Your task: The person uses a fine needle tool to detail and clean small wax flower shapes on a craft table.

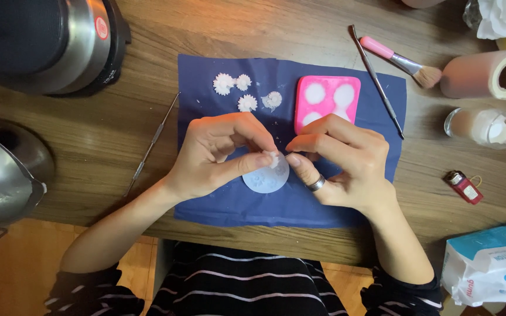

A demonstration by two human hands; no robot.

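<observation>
Table: one wooden table [265, 35], everything sits on it.
Mat: one dark blue mat [218, 199] under your hands.
Pots: two steel vessels on your left, one black-lidded cooker [48, 41], one shiny pot [1, 175].
Roll: one pink roll [487, 73] far right, one glass cup [484, 126] just below it.
Pink mould: one pink mould [327, 99], round cavities, lies on the mat above your right hand.
Hands: your left hand [212, 155] and right hand [341, 167], fingertips pinched shut together on one small white piece [273, 158]; one ring on the right.
Round mould: one clear round mould [265, 178] on the mat, right under the pinch.
Flowers: four white flowers [247, 103] on the mat's upper left.
Tools: two metal picks [150, 143], one each side; one pink brush [402, 61].
Lighter: one red lighter [464, 186], right of the mat.
</observation>
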